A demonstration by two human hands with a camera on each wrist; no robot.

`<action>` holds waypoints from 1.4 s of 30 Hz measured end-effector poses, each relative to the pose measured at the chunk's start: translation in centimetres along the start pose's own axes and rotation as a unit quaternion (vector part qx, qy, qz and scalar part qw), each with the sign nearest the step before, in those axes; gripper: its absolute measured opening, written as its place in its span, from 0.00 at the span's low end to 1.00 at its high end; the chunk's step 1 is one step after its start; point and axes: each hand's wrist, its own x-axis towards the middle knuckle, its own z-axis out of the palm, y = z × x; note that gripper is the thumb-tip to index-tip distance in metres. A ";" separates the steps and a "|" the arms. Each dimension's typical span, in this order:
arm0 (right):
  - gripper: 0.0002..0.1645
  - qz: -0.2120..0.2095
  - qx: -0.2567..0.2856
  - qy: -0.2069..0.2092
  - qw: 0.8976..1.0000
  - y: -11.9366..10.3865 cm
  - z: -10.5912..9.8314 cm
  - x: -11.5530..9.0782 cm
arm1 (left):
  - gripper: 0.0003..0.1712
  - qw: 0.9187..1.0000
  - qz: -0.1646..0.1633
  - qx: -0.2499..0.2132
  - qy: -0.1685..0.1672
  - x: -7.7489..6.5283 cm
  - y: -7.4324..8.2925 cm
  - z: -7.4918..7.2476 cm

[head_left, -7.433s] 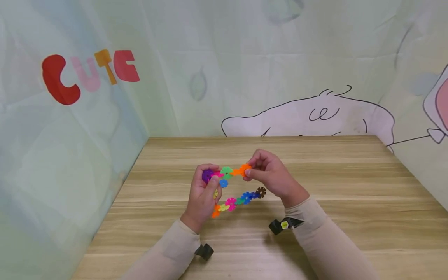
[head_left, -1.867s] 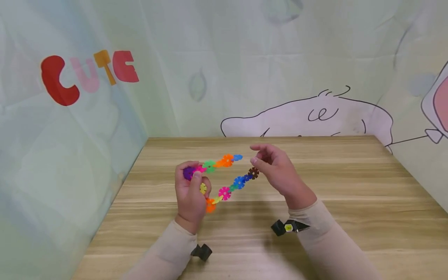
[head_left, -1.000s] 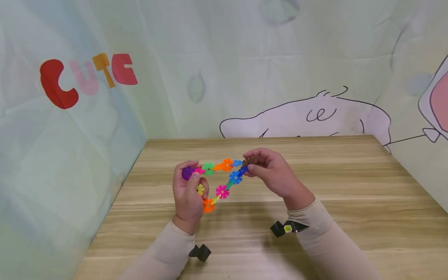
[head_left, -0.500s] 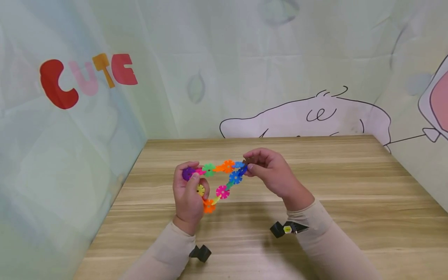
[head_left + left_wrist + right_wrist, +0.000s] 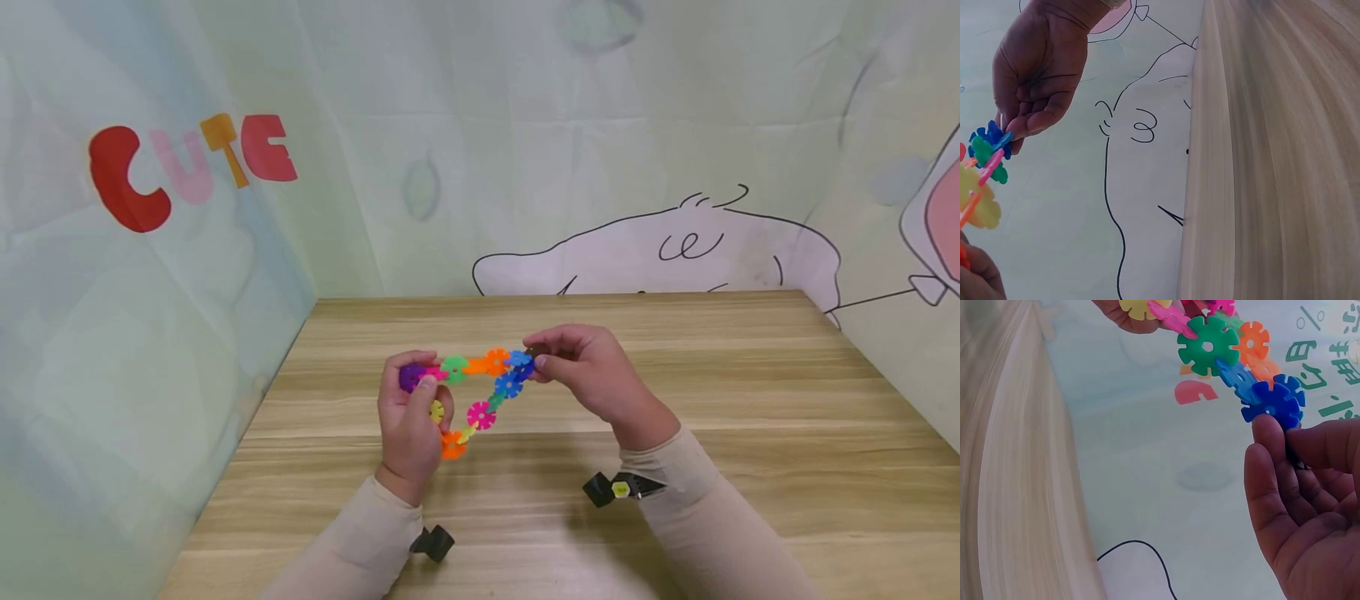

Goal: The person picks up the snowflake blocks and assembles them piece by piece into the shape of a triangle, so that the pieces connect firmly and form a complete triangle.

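Observation:
A chain of notched plastic snowflake discs in many colours hangs between my hands above the table, bent into a loop. My left hand [image 5: 411, 425] grips it at the purple disc [image 5: 409, 378], thumb over the pink piece beside it. My right hand [image 5: 600, 379] pinches the brown disc [image 5: 536, 351] at the lower strand's end. That brown disc meets the light blue disc [image 5: 519, 358], which ends the upper strand beyond the orange disc [image 5: 497, 362]. The right wrist view shows the dark blue disc [image 5: 1274, 406] just above the pinching fingertips. My fingers partly hide the brown disc.
The wood-grain table [image 5: 720, 500] spreads below the hands. A printed cloth backdrop [image 5: 420, 125] stands at its back and left sides. Black wrist cameras sit on both sleeves, the right one [image 5: 598, 490] low over the table.
The light blue disc has joined the upper strand's orange end. My right hand then took the lower strand's brown disc and brought it up against the light blue one, closing the gap between strands.

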 end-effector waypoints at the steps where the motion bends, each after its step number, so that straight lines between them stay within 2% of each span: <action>1: 0.15 0.002 -0.003 -0.004 1.000 0.0 -0.1 0.0 | 0.13 1.000 -0.002 0.006 -0.002 0.0 0.0 0.0; 7: 0.16 0.000 -0.021 -0.017 1.000 0.1 -0.2 -0.1 | 0.13 1.000 -0.003 0.026 0.002 -0.1 0.0 0.1; 11: 0.19 -0.006 -0.016 0.004 1.000 0.3 -0.1 0.2 | 0.12 1.000 -0.004 0.010 -0.006 -0.2 -0.2 0.3; 14: 0.22 -0.001 0.000 0.042 0.999 0.5 -0.4 0.4 | 0.16 0.998 -0.024 0.036 -0.046 -0.2 -0.3 0.3; 16: 0.21 0.005 0.011 0.078 0.997 0.7 -0.9 0.5 | 0.20 0.992 -0.050 0.078 -0.087 -0.2 -0.2 0.2; 18: 0.19 0.010 0.017 0.110 0.994 0.8 -1.4 0.7 | 0.25 0.979 -0.084 0.126 -0.134 -0.1 -0.1 0.1; 20: 0.17 0.012 0.018 0.133 0.991 0.9 -2.1 0.8 | 0.28 0.962 -0.112 0.172 -0.177 0.0 0.0 0.0; 22: 0.17 0.015 0.012 0.141 0.990 0.9 -2.7 0.9 | 0.30 0.946 -0.126 0.202 -0.219 0.1 0.0 -0.1; 24: 0.17 0.020 0.003 0.138 0.990 0.9 -3.2 1.0 | 0.33 0.930 -0.116 0.235 -0.258 0.2 0.1 -0.2; 29: 0.18 0.030 -0.021 0.115 0.993 0.9 -3.9 1.0 | 0.42 0.895 -0.060 0.289 -0.336 0.6 0.2 -0.4; 34: 0.18 0.024 -0.033 0.082 0.996 0.9 -4.1 0.9 | 0.47 0.857 -0.057 0.329 -0.392 0.7 0.6 -0.4; 36: 0.18 0.022 -0.033 0.073 0.997 0.8 -4.1 0.8 | 0.48 0.846 -0.061 0.337 -0.408 0.7 0.6 -0.3; 39: 0.18 0.031 -0.029 0.063 0.997 0.8 -4.1 0.8 | 0.49 0.834 -0.067 0.346 -0.424 0.6 0.6 -0.2; 42: 0.18 0.037 -0.024 0.053 0.998 0.7 -4.0 0.6 | 0.49 0.829 -0.077 0.351 -0.429 0.4 0.7 -0.1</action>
